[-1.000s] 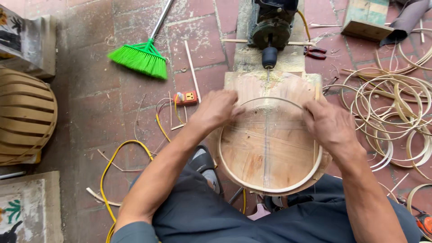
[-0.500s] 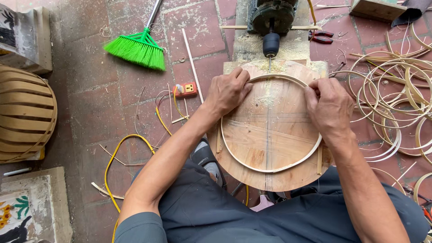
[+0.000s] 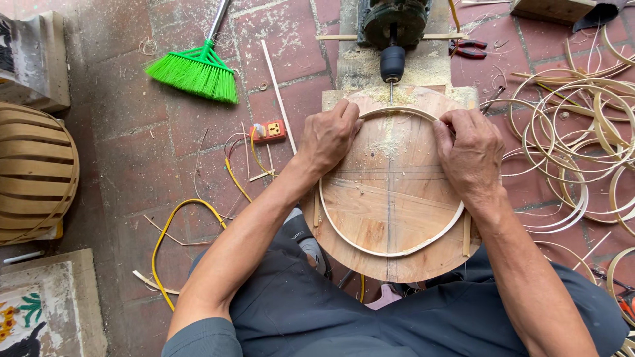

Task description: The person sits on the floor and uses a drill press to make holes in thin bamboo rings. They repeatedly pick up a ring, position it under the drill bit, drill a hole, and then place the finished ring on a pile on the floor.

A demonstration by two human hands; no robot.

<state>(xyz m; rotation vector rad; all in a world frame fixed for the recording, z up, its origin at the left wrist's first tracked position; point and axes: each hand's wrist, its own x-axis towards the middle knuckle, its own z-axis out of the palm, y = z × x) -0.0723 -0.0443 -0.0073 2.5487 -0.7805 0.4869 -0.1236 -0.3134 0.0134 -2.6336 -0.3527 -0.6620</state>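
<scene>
A thin pale bamboo hoop [image 3: 397,251] lies flat on a round wooden board [image 3: 390,198] resting over my lap. My left hand [image 3: 329,135] grips the hoop's upper left arc, fingers curled over it. My right hand [image 3: 468,152] grips the upper right arc the same way. The top of the hoop sits just under the bit of a dark drill [image 3: 392,39] fixed at the far edge of the board. Sawdust is scattered on the board near the bit.
A pile of bamboo hoops [image 3: 582,132] lies at the right. A green broom [image 3: 195,69], an orange power socket [image 3: 270,131] with a yellow cable [image 3: 178,218], red pliers [image 3: 468,49] and a slatted bamboo basket [image 3: 33,172] sit on the brick floor.
Both hands slid up the hoop toward its top and pushed it up the board, closer to the drill bit.
</scene>
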